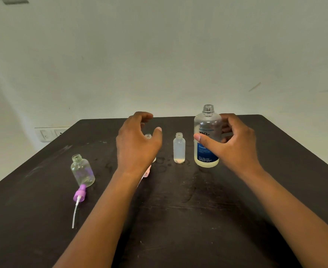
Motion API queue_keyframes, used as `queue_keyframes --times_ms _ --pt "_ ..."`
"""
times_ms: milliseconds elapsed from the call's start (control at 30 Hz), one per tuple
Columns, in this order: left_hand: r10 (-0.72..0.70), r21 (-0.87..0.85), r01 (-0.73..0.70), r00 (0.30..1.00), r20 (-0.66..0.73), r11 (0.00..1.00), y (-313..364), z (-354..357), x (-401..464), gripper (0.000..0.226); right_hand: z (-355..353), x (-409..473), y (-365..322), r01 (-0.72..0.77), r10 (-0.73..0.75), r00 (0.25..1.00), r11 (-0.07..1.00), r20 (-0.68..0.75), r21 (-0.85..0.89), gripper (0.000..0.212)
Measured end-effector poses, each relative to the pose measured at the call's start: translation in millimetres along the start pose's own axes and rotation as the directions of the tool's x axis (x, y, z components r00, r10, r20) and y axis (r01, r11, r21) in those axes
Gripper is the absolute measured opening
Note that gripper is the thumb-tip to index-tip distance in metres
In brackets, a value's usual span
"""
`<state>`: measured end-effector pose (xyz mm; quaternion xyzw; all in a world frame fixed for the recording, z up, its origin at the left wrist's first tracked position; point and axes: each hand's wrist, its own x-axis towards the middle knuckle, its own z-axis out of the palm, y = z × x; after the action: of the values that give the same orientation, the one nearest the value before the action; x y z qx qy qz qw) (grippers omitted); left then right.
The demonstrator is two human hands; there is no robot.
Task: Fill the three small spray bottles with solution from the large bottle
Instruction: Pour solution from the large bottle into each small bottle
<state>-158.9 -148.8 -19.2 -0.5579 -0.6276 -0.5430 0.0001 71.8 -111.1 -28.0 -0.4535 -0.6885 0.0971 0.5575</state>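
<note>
Here the right hand (pixel 234 144) curls open around the upright large bottle (pixel 207 136).

The dark counter (pixel 198 219) lies bare across its near half between the two forearms, wide enough for a hand to pass. Farther back stands a row: a frosted small bottle (pixel 179 148) upright in the middle, the large bottle (pixel 207 136) just to its right, and another small bottle (pixel 148 136) mostly hidden behind the left hand (pixel 136 144). The gap between frosted and large bottle is narrow. The right hand (pixel 230 144) curls around the large bottle, blocking that side. At the left, a clear round bottle (pixel 82 171) and a purple spray head (pixel 79 194) with its tube take up room; behind the row, bare counter reaches the wall.
</note>
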Motion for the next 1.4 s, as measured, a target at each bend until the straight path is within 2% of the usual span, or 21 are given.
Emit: queue_keyframes --times_ms 100,233,300,467,600,700,900,1000,1100,1233,1400 --pt "0.097 0.052 -0.096 0.995 -0.018 0.994 1 -21 -9 0.032 0 -2 -4 0.021 -0.021 1.000 1.000 0.008 0.020 0.077" --pt "0.127 0.162 -0.109 0.987 -0.103 0.981 -7 -62 -21 0.033 4 -7 -16 0.062 -0.064 0.997 0.996 0.039 0.066 0.071" --pt "0.120 0.234 -0.094 0.988 -0.099 0.968 -17 -81 -26 0.039 9 -12 -20 0.078 -0.085 0.994 0.993 0.070 0.094 0.069" --pt "-0.082 0.362 0.104 0.994 -0.077 0.926 -49 -120 -34 0.064 16 -22 -25 0.128 -0.148 0.980 0.980 0.135 0.151 0.070" --pt "-0.302 0.384 0.279 0.953 -0.001 0.880 -74 -132 -35 0.079 21 -27 -26 0.146 -0.182 0.966 0.970 0.182 0.195 0.070" --pt "-0.373 0.358 0.344 0.928 0.011 0.868 -87 -133 -37 0.074 24 -29 -25 0.164 -0.207 0.956 0.964 0.206 0.208 0.072" --pt "-0.403 0.338 0.374 0.915 0.019 0.864 -102 -131 -33 0.044 26 -32 -25 0.167 -0.216 0.949 0.963 0.231 0.213 0.072" --pt "-0.387 0.319 0.367 0.922 -0.001 0.874 -102 -131 -32 0.026 25 -31 -24 0.175 -0.223 0.947 0.961 0.232 0.212 0.072" --pt "-0.332 0.289 0.325 0.943 -0.024 0.901 -96 -132 -29 0.027 24 -30 -24 0.176 -0.222 0.952 0.961 0.211 0.214 0.072" --pt "-0.221 0.233 0.234 0.972 -0.077 0.944 -73 -128 -22 0.042 22 -27 -23 0.158 -0.191 0.967 0.969 0.168 0.192 0.074" --pt "-0.059 0.059 0.061 0.998 -0.026 0.996 -32 -104 -16 0.032 11 -18 -20 0.149 -0.154 0.988 0.975 0.018 0.167 0.068"
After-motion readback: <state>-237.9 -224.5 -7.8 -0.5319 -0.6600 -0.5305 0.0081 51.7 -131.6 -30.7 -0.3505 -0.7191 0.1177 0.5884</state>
